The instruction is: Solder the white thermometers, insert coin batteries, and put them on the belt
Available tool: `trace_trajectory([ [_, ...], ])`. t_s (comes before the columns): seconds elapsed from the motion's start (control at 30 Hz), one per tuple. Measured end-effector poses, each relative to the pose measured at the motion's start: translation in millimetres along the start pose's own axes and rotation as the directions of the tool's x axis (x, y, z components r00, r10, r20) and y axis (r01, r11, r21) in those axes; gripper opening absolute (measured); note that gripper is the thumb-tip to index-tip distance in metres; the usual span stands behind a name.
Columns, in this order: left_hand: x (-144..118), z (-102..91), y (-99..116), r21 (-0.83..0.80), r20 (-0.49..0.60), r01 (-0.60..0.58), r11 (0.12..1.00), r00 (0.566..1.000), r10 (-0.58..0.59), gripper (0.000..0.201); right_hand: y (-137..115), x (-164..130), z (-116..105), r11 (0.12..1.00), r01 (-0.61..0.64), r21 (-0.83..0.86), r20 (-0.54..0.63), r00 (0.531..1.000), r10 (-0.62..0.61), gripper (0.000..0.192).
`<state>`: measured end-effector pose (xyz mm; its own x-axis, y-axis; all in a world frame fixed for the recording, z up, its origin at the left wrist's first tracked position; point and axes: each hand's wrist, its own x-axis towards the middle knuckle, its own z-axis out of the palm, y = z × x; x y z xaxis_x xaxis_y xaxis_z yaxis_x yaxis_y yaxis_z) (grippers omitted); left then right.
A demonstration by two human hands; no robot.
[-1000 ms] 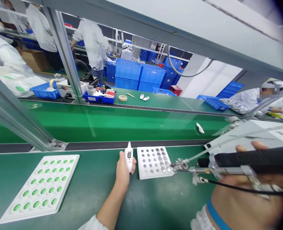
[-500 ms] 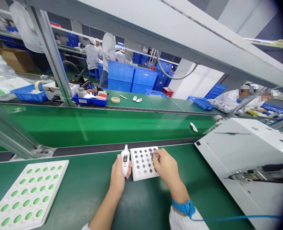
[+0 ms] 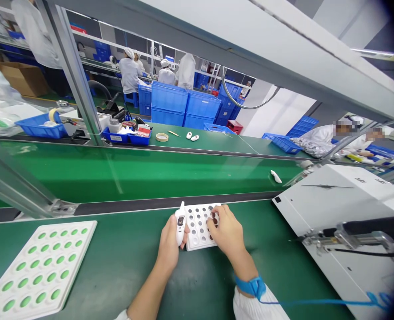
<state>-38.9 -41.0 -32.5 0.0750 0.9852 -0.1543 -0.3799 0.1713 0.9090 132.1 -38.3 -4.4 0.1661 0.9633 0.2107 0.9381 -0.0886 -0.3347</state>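
Note:
My left hand [image 3: 170, 242] is wrapped round a white ear thermometer [image 3: 181, 224], held upright with its narrow probe tip pointing up and a dark window on its face. Beside it lies a small white tray [image 3: 192, 243] with rows of round pockets, several of them dark. My right hand [image 3: 228, 231] reaches over the tray's right side, thumb and fingers pinched together at a pocket. Whatever those fingertips hold, if anything, is hidden. A blue wrist strap [image 3: 250, 286] with a coiled cord circles the right wrist.
A large white tray with green round pockets [image 3: 38, 280] lies at left. Beyond a green conveyor belt [image 3: 183, 173], carrying one white piece [image 3: 276, 176], are blue bins [image 3: 117, 137] and a tape roll [image 3: 161, 137]. A white machine [image 3: 336, 213] stands at right. Co-workers sit further off.
My left hand has shifted slightly right with the thermometer, now overlapping the tray's left edge. My right hand has moved a little left. The white piece on the belt has moved right.

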Motion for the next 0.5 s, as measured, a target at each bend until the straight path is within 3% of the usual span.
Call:
trace_trajectory([
  [0.17,1.2,-0.1,-1.0,0.000,0.002,0.019,1.000,1.000,-0.019,0.060,1.8,-2.1,1.3,0.999,0.027,0.045,-0.014,1.000,-0.026,0.004],
  [0.5,1.4,1.1,0.9,-0.025,0.000,0.018,1.000,1.000,-0.018,0.060,0.8,-4.4,8.9,0.998,0.042,-0.037,-0.082,0.996,-0.044,0.021],
])
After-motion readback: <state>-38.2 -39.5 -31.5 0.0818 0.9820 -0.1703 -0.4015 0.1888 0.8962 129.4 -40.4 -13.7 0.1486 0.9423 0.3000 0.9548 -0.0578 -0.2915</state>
